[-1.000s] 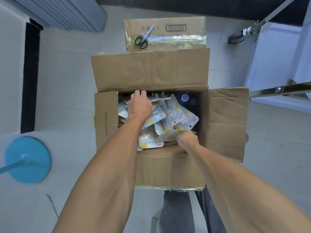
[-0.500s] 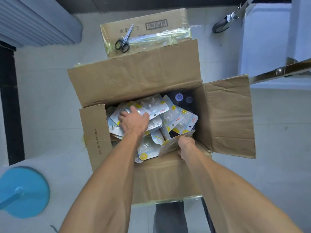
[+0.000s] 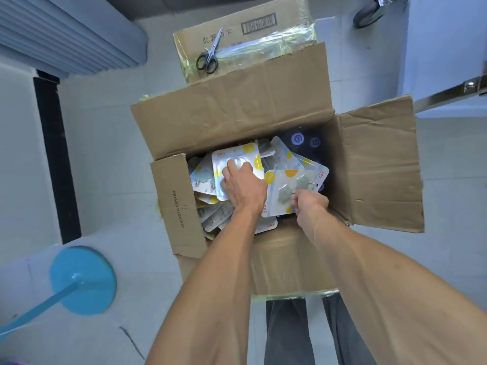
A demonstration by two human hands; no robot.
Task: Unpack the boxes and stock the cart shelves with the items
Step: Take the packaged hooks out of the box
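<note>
Far left: blue disc base (image 3: 83,280) on the floor, not involved; next, open cardboard box (image 3: 179,206), flaps folded out, holding a loose, overlapping pile of flat blister packs (image 3: 208,219) on the left and dark bottle tops (image 3: 297,139) at the far right corner; behind it a second box (image 3: 247,25), still taped shut, with scissors (image 3: 208,57) lying on top.

Left hand (image 3: 243,187) inside the box, fingers spread over a white-and-yellow pack (image 3: 237,156); whether it clamps the pack or only presses on it cannot be told; right hand (image 3: 309,204) pinches the lower edge of another pack (image 3: 290,191), tilted up out of the pile, small grey items visible under its clear bubble.

Handling, judged: packs look light, card stiff but bendable, plastic faces slick so stacked ones will likely slide; best held by the card edge, thumb on one face, fingers behind, not by the bubble; bottles probably heavier, want a full wrap grasp.

Cart frame (image 3: 448,94) at right edge; shelves not clearly in view; nothing stocked there that can be seen.
</note>
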